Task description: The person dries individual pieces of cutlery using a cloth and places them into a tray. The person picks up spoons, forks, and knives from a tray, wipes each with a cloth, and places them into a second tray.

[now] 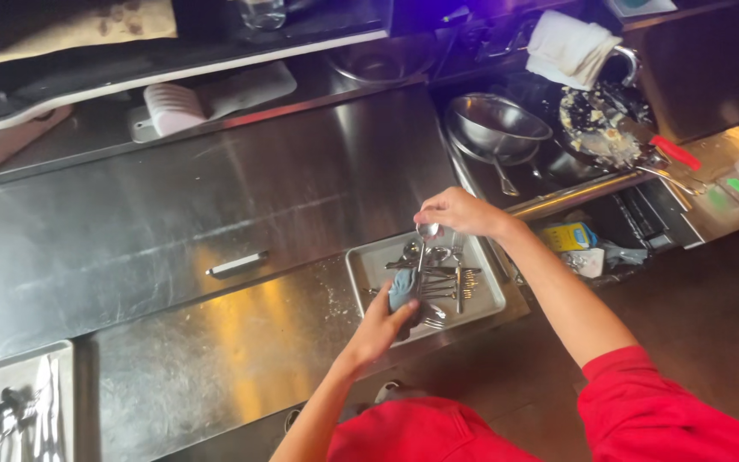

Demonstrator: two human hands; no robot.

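I'm pinching a spoon (pixel 423 244) upright by its bowl in my right hand (pixel 459 211); left hand (pixel 382 325) is gripping a blue cloth (pixel 402 287) around the handle, above the cutlery tray (pixel 489 295) on the table (pixel 173 214).

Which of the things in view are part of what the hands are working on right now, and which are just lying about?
In hand:
- spoon, held by the right hand
- blue cloth, held on the spoon's handle by the left hand
- tray of cutlery

Lying about:
- metal bowl
- dirty pan
- white towel
- second tray, far left
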